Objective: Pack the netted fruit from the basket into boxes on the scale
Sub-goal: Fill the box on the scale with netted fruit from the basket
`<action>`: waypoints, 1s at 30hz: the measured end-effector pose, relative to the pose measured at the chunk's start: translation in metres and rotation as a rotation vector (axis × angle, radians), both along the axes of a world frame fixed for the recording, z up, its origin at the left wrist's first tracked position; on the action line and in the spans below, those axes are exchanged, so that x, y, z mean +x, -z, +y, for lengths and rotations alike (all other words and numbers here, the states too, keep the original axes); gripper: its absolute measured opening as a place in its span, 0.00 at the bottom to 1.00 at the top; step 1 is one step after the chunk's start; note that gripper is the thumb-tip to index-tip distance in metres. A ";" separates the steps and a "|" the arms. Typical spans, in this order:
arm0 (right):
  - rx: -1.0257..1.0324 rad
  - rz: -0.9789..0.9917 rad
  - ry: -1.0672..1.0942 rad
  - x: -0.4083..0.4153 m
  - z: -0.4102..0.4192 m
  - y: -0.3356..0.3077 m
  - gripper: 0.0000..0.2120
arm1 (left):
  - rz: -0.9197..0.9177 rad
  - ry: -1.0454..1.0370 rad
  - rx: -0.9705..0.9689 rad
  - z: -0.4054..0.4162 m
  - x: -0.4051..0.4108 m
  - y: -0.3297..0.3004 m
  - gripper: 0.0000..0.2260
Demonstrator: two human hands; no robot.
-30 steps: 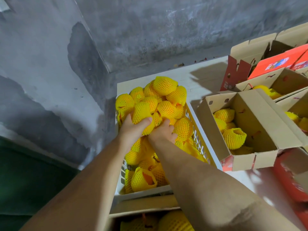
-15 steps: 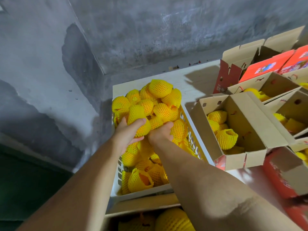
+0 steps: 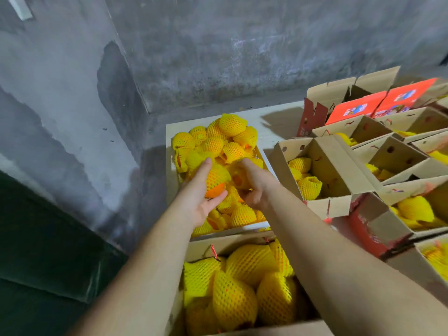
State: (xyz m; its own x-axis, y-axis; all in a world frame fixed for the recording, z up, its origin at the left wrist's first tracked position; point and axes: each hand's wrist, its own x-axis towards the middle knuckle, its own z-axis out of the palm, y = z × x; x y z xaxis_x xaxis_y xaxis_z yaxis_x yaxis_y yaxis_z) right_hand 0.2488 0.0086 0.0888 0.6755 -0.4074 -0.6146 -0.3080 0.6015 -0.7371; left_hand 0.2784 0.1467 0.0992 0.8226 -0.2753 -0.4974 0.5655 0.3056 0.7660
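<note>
Two bare hands reaching over white basket (image 3: 247, 227) heaped with netted fruit. Left hand (image 3: 196, 199) cupping one orange fruit (image 3: 215, 181) in yellow net, fingers curled round it, lifting above heap. Right hand (image 3: 253, 183) just beside, fingers curling over second netted fruit (image 3: 238, 175). Nearer than basket, cardboard box (image 3: 232, 243) sitting full of netted fruit; right of basket, open boxes (image 3: 334, 170) partly filled.

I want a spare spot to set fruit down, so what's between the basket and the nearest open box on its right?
Head view: only a narrow strip of white tabletop separates the basket from the box.
</note>
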 end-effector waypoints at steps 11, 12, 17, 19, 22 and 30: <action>-0.097 -0.332 0.154 -0.154 0.085 -0.038 0.38 | -0.156 0.021 -0.304 0.061 -0.156 -0.034 0.38; -0.129 -0.309 0.159 -0.163 0.088 -0.036 0.39 | -0.149 -0.008 -0.305 0.066 -0.167 -0.032 0.38; -0.116 -0.428 0.031 -0.209 0.092 -0.030 0.33 | -0.078 -0.104 -0.253 0.097 -0.206 -0.022 0.39; -0.138 -0.458 -0.001 -0.223 0.085 -0.029 0.28 | -0.075 -0.128 -0.233 0.109 -0.216 -0.019 0.39; -0.159 -0.430 0.017 -0.239 0.074 -0.030 0.24 | -0.251 -0.084 0.008 0.119 -0.226 -0.017 0.38; -0.222 -0.436 -0.057 -0.275 0.061 -0.034 0.25 | -0.770 0.321 1.166 0.119 -0.232 -0.020 0.36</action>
